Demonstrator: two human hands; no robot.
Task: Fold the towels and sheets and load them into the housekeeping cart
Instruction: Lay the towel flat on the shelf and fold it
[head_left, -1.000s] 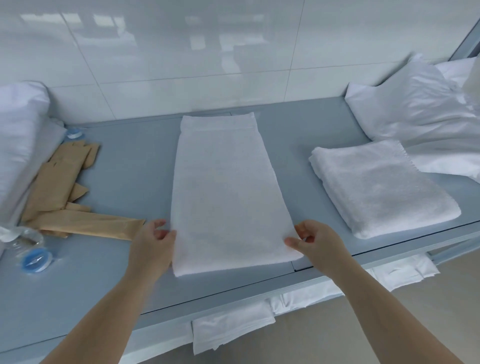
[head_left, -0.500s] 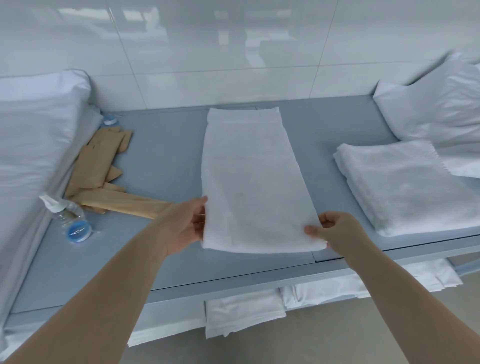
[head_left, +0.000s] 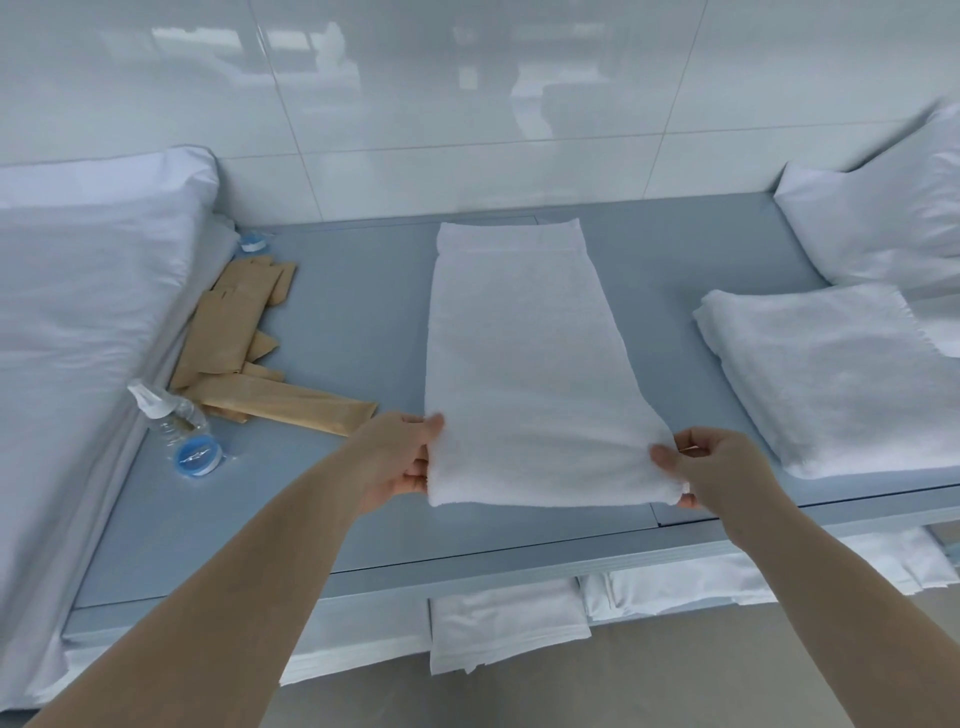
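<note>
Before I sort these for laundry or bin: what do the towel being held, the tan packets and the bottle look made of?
The towel, gripped at its near corners by the left hand and right hand, looks like white terry cotton: fuzzy, matte nap. The tan packets seem kraft paper: flat, dull, creased. The bottle looks clear plastic: see-through, glinting, blue cap.

The fingers of the left hand (head_left: 397, 457) and right hand (head_left: 719, 470) were tucked under the towel (head_left: 524, 374). The pillow (head_left: 78, 291) was cut off at the left edge. The folded sheets (head_left: 504, 623) were mostly hidden under the cart top (head_left: 358, 332).
</note>
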